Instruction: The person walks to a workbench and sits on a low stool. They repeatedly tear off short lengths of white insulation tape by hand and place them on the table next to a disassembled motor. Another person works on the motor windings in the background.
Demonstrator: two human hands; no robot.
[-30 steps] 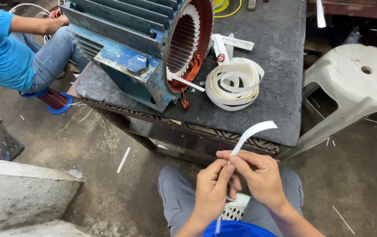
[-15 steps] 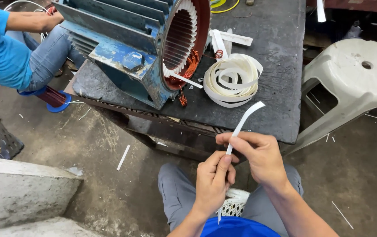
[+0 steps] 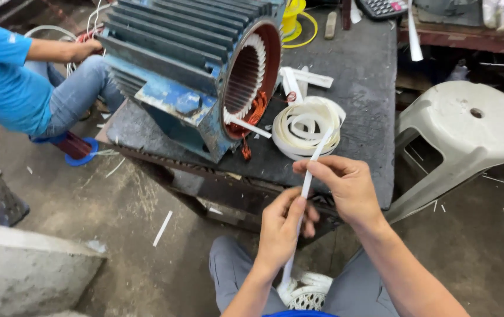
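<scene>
My left hand (image 3: 281,226) and my right hand (image 3: 346,186) both pinch a long white strip (image 3: 306,188) that runs nearly upright between them. The left hand grips it lower down, the right hand higher, just in front of the dark table's near edge. The strip's top end reaches up toward a loose coil of white strip (image 3: 308,126) lying on the table (image 3: 363,88). A big blue motor housing (image 3: 187,70) with ribbed sides and an open round end lies on the table to the left of the coil. White strips stick out of its slots.
A person in a blue shirt (image 3: 5,82) sits at the far left, hand on wires. A grey plastic stool (image 3: 463,135) stands right of the table. A yellow spool (image 3: 293,17) and calculator (image 3: 381,7) lie at the back. More white strip (image 3: 305,290) rests between my knees.
The strip has gone from curved and leaning right to nearly straight and upright. Both hands have risen toward the table edge, and the view has shifted down.
</scene>
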